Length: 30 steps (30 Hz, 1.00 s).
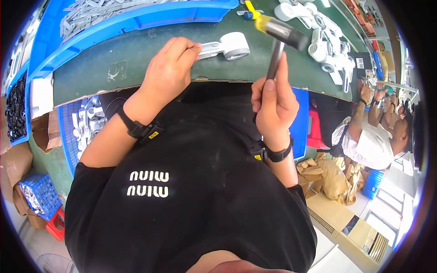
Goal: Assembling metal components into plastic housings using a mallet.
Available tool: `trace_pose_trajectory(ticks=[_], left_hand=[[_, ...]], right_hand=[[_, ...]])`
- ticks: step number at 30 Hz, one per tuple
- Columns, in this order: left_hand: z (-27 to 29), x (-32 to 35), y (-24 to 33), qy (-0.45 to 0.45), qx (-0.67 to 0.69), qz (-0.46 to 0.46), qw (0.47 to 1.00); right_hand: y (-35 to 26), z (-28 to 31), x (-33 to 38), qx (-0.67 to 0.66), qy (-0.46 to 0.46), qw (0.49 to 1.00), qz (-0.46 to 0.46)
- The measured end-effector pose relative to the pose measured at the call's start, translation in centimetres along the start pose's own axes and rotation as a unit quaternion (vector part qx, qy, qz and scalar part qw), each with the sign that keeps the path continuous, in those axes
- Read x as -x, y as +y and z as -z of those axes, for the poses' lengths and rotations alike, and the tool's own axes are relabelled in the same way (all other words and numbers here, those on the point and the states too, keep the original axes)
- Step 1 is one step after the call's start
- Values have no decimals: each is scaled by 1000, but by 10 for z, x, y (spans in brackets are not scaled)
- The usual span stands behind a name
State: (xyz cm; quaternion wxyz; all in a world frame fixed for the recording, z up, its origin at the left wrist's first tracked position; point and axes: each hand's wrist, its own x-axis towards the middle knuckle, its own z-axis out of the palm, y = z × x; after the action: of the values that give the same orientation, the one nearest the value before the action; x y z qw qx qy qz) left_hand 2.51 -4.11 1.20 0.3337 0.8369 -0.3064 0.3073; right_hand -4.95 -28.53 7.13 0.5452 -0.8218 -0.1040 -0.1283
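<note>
Pinching the part (234,44) by its narrow end between thumb and fingers of the left hand (169,66); gripping the hammer (287,34) by its handle in the right hand (276,100), with the forefinger along the shaft; holding the two hands well apart, neither touching the other; presenting the part at the bench (95,77), near its front edge, with its long axis running roughly left to right and slightly away; pointing its round end rightward, away from the left hand and toward the hammer; nearest, by contact, to the left hand; apart from the hammer, with a gap in view between round end and shaft; impossible to tell how high the hammer is, or whether the round end rests; with a heap (325,43) of similar parts farther right, and a blue bin (182,12) beyond.
</note>
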Motion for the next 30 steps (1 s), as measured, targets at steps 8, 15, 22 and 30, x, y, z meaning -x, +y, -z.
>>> trace_pose_trajectory(ticks=[8, 15, 22, 30], left_hand=[[-1, 2, 0, 11, -6, 2, 1000], [0, 3, -2, 12, -3, 5, 1000], [-1, 3, -2, 19, 24, 14, 999], [10, 4, -6, -15, 134, 119, 984]], right_hand=[[-1, 6, 6, 44, -27, 997, -49], [1, 15, -5, 163, -168, 972, -30], [11, 9, -1, 153, -137, 977, -63], [4, 10, 7, -91, 27, 992, 81]])
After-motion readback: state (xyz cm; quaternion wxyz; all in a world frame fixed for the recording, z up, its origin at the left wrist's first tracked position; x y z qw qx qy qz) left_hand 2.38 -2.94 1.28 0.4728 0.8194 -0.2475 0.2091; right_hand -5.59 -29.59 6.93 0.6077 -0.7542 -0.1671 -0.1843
